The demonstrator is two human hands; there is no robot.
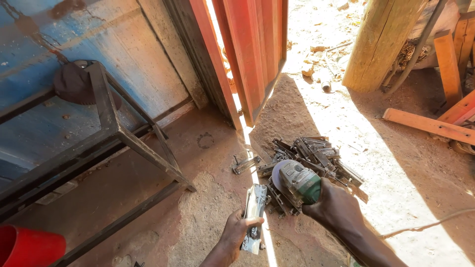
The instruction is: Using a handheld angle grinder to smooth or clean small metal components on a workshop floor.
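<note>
Currently, head view, looking down at bare earth floor.

Left hand (236, 233): closed around lower half of flat metal bracket (254, 216); bracket held roughly upright, tilted slightly, sunlit along one edge, lower end projecting below the fingers.

Right hand (335, 206): wrapped fully around body of green angle grinder (300, 183); grey disc guard facing up and left, just beside upper end of the held bracket. Contact between disc and bracket: cannot tell.

Pile of metal brackets (316, 154): lying on the ground directly behind the grinder, pieces overlapping at mixed angles. One single loose bracket (246, 164) lying apart, left of the pile, near the strip of sunlight.

Dark steel frame (123, 136): standing at left, made of angle bars, leaning legs resting on the floor, set against blue painted wall (123, 44). Dark round cap (74, 84) hung over top corner of the frame.

Red metal door (252, 49): ajar at top centre, bright light through the gap.

Red cylindrical object (29, 245): bottom left corner, partly cut off by picture edge.

Wooden post (381, 44): upper right, thick, upright with slight lean. Orange timber lengths (428, 126): lying and leaning at far right. Thin cable (430, 225): running across sunlit ground at lower right.
</note>
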